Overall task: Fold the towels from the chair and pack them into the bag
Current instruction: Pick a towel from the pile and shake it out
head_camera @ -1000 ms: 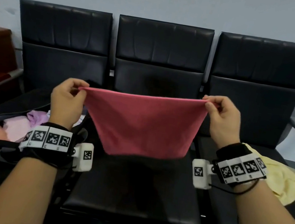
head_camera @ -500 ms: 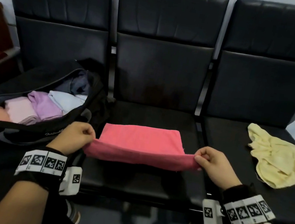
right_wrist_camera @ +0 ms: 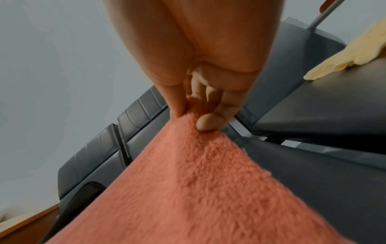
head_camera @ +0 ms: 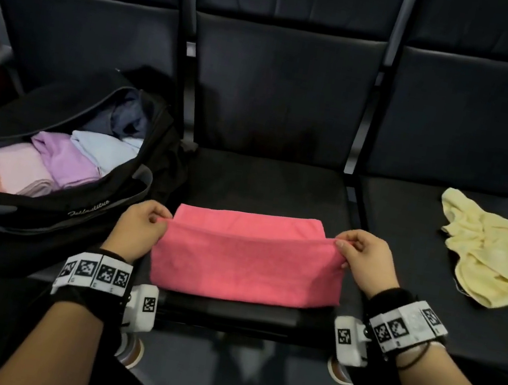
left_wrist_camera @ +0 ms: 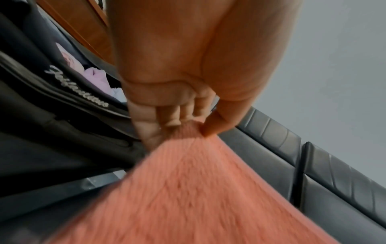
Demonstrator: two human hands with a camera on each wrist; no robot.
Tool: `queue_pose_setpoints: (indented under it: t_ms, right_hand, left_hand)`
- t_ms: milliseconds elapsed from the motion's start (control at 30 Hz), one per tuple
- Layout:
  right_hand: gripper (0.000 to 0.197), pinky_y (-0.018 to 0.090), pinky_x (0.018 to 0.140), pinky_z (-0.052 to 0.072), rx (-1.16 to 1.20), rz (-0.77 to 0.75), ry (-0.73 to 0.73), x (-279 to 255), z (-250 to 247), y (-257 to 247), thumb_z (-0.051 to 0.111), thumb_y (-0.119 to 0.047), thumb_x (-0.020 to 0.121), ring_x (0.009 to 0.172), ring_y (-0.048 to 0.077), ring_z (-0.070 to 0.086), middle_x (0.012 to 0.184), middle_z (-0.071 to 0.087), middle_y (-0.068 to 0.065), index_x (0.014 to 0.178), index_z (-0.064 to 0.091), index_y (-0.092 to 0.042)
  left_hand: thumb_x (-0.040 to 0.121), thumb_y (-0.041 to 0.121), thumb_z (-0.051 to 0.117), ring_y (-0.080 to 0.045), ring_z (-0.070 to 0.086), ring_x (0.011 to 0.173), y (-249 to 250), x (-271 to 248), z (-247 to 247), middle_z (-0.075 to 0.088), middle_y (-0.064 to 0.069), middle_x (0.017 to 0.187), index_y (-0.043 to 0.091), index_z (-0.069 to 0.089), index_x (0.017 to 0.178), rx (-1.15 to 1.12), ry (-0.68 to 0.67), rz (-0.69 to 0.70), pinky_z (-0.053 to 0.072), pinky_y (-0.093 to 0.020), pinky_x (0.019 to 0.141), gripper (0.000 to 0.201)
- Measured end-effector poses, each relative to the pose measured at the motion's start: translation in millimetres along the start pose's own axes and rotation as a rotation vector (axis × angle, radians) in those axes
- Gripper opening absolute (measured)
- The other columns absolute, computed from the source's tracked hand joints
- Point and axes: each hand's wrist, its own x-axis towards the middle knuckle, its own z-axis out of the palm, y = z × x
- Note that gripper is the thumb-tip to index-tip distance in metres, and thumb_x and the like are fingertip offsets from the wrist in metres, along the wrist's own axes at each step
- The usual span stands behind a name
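A pale cursive word runs along the near rim of the black bag (head_camera: 40, 217), seen again in the left wrist view, but the script is too blurred to read with any confidence. Each wrist wears a band printed with black-and-white square code markers (head_camera: 96, 273), and a small white block at each wrist carries one more such marker. The pink towel (head_camera: 246, 258) lies on the middle seat (head_camera: 267, 184) of a row of three joined black padded chairs, its near half doubled up over the far half. The left hand (head_camera: 139, 227) pinches the towel's upper left corner between thumb and curled fingers (left_wrist_camera: 167, 115), and the right hand (head_camera: 363, 261) pinches the upper right corner the same way, thumb pressed against bent fingers (right_wrist_camera: 205, 123), so the folded edge stretches taut between them just above the lower layer. The bag sits open on the left seat, touching the middle one, with folded towels packed side by side inside: pale pink (head_camera: 23, 169), lilac (head_camera: 65, 157), light blue (head_camera: 102, 146), and something grey behind them. A crumpled yellow towel (head_camera: 491, 252) lies on the right seat, well apart from the pink one. The wrist views show a plain grey wall behind the chairs and a strip of brown wood at the left end of the row.
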Motion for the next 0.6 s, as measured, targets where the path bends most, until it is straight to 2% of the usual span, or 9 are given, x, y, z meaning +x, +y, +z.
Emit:
queue_pose_setpoints:
  t_ms: [133, 267, 333, 433, 467, 533, 600]
  right_hand:
    - [0.018, 0.029, 0.057, 0.058, -0.033, 0.008, 0.084, 25.7, 14.0, 1.2, 0.067, -0.008, 0.089, 0.05, 0.01, 0.064, 0.075, 0.07, -0.003, 0.083, 0.068, -0.025]
    - [0.02, 0.026, 0.055, 0.056, -0.057, -0.007, 0.123, 52.4, 24.5, 0.1, 0.067, -0.008, 0.089, 0.048, 0.009, 0.062, 0.073, 0.068, -0.004, 0.082, 0.067, -0.027]
    - [0.017, 0.028, 0.059, 0.057, -0.067, -0.006, 0.127, 66.5, 30.4, 1.6, 0.067, -0.009, 0.088, 0.052, 0.011, 0.063, 0.073, 0.068, -0.003, 0.083, 0.069, -0.024]
    - [0.012, 0.038, 0.078, 0.058, -0.106, 0.016, 0.127, 83.9, 40.9, 9.7, 0.065, -0.01, 0.089, 0.072, 0.02, 0.067, 0.083, 0.071, 0.0, 0.097, 0.072, -0.016]
    - [0.017, 0.038, 0.084, 0.057, -0.114, 0.034, 0.123, 87.4, 44.2, 14.1, 0.064, -0.01, 0.09, 0.081, 0.022, 0.068, 0.091, 0.072, 0.003, 0.105, 0.07, -0.015]
    - [0.033, 0.03, 0.094, 0.049, -0.165, 0.09, 0.077, 88.2, 48.6, 25.3, 0.065, -0.014, 0.091, 0.1, 0.025, 0.067, 0.11, 0.07, 0.01, 0.124, 0.063, -0.012]
    - [0.047, 0.03, 0.095, 0.043, -0.295, 0.148, -0.007, 80.2, 50.7, 40.2, 0.067, -0.021, 0.091, 0.11, 0.03, 0.063, 0.115, 0.067, 0.014, 0.134, 0.055, -0.008]
  left_hand:
    - [0.084, -0.002, 0.058, -0.016, 0.061, 0.076, -1.9, 21.7, 14.6, 0.067, 0.0, 0.083, 0.019, 0.068, 0.088, -0.052, 0.134, 0.02, 0.045, -0.024, 0.071, 0.024]
    - [0.087, -0.005, 0.055, -0.018, 0.06, 0.076, -4.6, 44.5, 25.4, 0.068, -0.008, 0.087, 0.014, 0.068, 0.092, -0.095, 0.161, 0.024, 0.047, -0.025, 0.073, 0.023]
    - [0.089, -0.003, 0.054, -0.019, 0.061, 0.077, -7.6, 56.5, 28.5, 0.067, -0.006, 0.087, 0.016, 0.067, 0.093, -0.088, 0.151, 0.024, 0.049, -0.029, 0.077, 0.023]
    - [0.093, 0.001, 0.053, -0.023, 0.064, 0.087, -13.9, 73.0, 37.1, 0.067, -0.005, 0.096, 0.015, 0.066, 0.104, -0.055, 0.14, -0.009, 0.052, -0.036, 0.087, 0.022]
    - [0.095, 0.002, 0.053, -0.024, 0.065, 0.093, -16.4, 76.8, 41.0, 0.067, -0.007, 0.105, 0.013, 0.065, 0.113, -0.051, 0.136, -0.038, 0.051, -0.035, 0.091, 0.025]
    - [0.095, 0.003, 0.055, -0.028, 0.063, 0.107, -22.8, 78.9, 47.7, 0.062, -0.013, 0.125, 0.009, 0.056, 0.133, -0.046, 0.097, -0.128, 0.045, -0.032, 0.099, 0.039]
    - [0.091, 0.003, 0.059, -0.036, 0.058, 0.118, -35.0, 71.4, 51.9, 0.055, -0.021, 0.134, 0.007, 0.051, 0.139, 0.02, 0.027, -0.189, 0.043, -0.04, 0.108, 0.049]
